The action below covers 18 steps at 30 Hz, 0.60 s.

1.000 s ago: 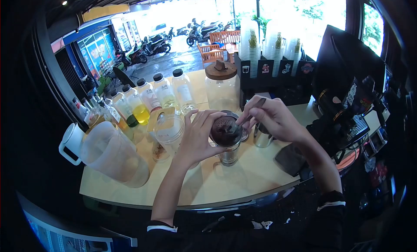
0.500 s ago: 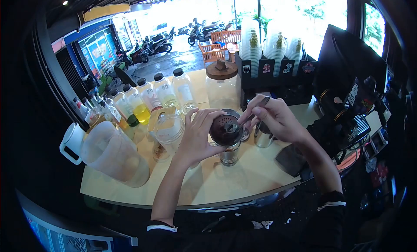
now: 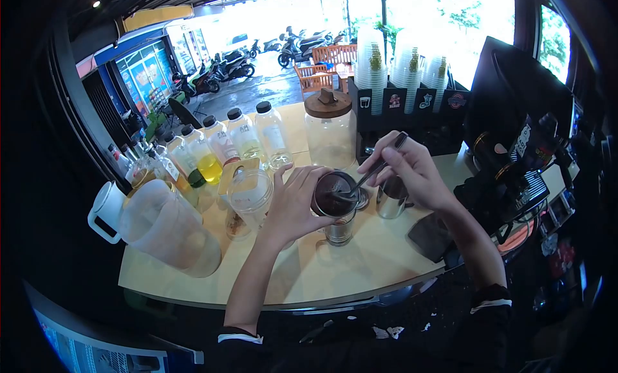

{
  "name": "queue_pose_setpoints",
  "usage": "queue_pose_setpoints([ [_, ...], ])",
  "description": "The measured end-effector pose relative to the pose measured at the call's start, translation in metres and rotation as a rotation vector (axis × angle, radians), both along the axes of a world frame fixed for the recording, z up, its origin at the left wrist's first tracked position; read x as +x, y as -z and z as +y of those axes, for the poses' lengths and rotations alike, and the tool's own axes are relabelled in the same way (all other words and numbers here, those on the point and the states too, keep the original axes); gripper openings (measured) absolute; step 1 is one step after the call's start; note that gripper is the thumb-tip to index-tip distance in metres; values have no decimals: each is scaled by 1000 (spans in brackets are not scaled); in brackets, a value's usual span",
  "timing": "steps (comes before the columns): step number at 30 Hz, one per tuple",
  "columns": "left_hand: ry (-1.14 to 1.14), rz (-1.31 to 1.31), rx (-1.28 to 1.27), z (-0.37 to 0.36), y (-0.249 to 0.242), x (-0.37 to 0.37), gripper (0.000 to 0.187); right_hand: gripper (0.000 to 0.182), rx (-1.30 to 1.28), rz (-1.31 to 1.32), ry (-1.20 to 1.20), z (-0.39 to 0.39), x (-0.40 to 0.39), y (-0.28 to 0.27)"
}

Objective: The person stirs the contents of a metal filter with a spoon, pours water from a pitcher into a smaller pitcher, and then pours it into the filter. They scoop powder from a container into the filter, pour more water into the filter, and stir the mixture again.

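My left hand (image 3: 297, 202) is wrapped round a round metal cup (image 3: 335, 207) that is tilted toward me, its inside dark. A pattern of small dots shows on its inner wall. My right hand (image 3: 412, 173) grips the handle of a spoon (image 3: 373, 175), whose lower end dips into the cup. Directly under the cup stands a small clear glass (image 3: 338, 233), its top overlapped by the cup. Right behind my right hand's fingers is a shiny metal pitcher (image 3: 391, 204) on the counter. Close to my left wrist stands a clear plastic jar (image 3: 251, 193).
A large frosted jug (image 3: 167, 225) stands at the counter's left. Bottles with black caps (image 3: 244, 133) line the back left. A wood-lidded glass jar (image 3: 329, 131) and stacked plastic cups (image 3: 371, 70) are behind. A dark screen (image 3: 508, 96) rises at the right.
The spoon's handle has swung more upright, with its top now above my right hand's fingers. The cup has turned slightly in my left hand.
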<state>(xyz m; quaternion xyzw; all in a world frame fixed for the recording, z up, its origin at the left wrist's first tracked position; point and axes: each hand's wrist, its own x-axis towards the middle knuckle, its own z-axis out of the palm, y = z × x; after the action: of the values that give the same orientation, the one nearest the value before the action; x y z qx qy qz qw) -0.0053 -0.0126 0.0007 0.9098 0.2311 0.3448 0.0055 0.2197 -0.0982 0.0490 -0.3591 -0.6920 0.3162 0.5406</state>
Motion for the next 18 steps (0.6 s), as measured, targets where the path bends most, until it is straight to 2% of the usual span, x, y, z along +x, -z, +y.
queue_pose_setpoints([
  [4,-17,21,-41,3,1,3,81,20,-34,261,15,6,12,17],
  [10,1,58,-159,6,3,7,81,20,-45,443,79,7,10,27],
  [18,-23,78,-181,11,10,6,87,15,61,254,56,5,-7,29],
])
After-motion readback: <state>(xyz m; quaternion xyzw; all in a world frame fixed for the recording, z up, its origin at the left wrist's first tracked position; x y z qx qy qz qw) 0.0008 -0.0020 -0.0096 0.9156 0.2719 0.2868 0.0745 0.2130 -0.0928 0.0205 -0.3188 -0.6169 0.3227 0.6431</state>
